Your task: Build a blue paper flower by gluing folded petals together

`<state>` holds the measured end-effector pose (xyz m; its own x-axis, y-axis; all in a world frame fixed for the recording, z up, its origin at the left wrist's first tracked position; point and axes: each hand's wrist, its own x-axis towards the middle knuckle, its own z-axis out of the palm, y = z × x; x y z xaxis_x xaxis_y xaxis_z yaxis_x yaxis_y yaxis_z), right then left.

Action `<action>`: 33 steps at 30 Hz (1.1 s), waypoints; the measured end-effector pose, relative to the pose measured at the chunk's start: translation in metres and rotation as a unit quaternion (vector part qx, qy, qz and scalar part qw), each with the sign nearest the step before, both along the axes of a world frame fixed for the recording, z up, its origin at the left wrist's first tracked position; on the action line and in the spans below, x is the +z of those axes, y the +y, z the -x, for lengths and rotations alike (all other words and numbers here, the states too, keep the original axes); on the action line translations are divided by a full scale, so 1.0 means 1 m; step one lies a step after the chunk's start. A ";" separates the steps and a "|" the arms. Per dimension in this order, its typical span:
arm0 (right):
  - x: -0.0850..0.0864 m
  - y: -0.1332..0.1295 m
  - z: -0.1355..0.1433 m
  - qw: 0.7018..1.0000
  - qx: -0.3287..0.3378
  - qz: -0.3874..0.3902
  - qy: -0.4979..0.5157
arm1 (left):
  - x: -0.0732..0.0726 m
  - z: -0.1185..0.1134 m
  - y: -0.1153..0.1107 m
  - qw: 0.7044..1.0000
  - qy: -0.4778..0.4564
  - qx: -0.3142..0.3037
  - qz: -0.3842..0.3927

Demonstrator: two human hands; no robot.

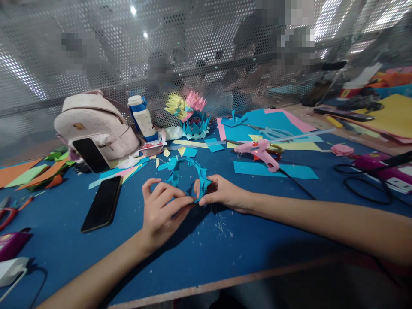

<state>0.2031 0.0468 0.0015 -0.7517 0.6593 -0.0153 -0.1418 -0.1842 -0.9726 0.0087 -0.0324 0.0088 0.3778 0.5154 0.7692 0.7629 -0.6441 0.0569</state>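
A spiky strip of folded blue paper (189,164), bent into a loop, is held just above the blue table. Its right side is pinched between the thumb and fingers of my right hand (222,194). At the loop's lower edge, the fingertips of my left hand (165,211) press on the paper, close to my right thumb. Beyond the loop stand finished paper flowers: a yellow one (177,106), a pink one (196,101) and a blue one (195,125). To the right rests a pink glue gun (259,152) with a small lit light.
A phone (101,204) lies at left; another phone (91,154) leans on a pale backpack (93,118). Near it stands a bottle (142,118). Scissors (273,132) lie on blue paper sheets (286,120). A purple power strip (383,169) with black cable is at right. Perforated metal (112,64) rises behind.
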 end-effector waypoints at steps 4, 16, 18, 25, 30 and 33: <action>0.000 0.000 0.000 1.000 -0.001 0.000 -0.001 | 0.000 0.000 0.000 1.000 -0.006 0.000 -0.003; 0.001 -0.001 0.001 1.000 0.001 -0.009 0.000 | 0.001 -0.001 -0.001 1.000 -0.004 -0.011 -0.009; 0.000 -0.001 0.000 1.000 0.003 -0.009 -0.001 | 0.000 -0.001 -0.001 1.000 -0.005 -0.013 -0.009; 0.001 0.000 0.000 1.000 0.011 -0.008 0.000 | 0.001 -0.001 -0.001 1.000 -0.007 -0.021 -0.003; 0.000 0.000 0.000 1.000 0.011 -0.018 -0.015 | 0.002 -0.001 -0.002 1.000 -0.004 -0.028 -0.003; -0.001 0.001 -0.001 1.000 0.017 -0.021 -0.013 | 0.002 -0.003 -0.002 0.999 -0.007 -0.032 -0.005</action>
<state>0.2038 0.0475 0.0009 -0.7731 0.6342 -0.0082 -0.1100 -0.1468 -0.9830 0.0113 -0.0345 0.0105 0.3996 0.4829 0.7792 0.7192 -0.6922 0.0602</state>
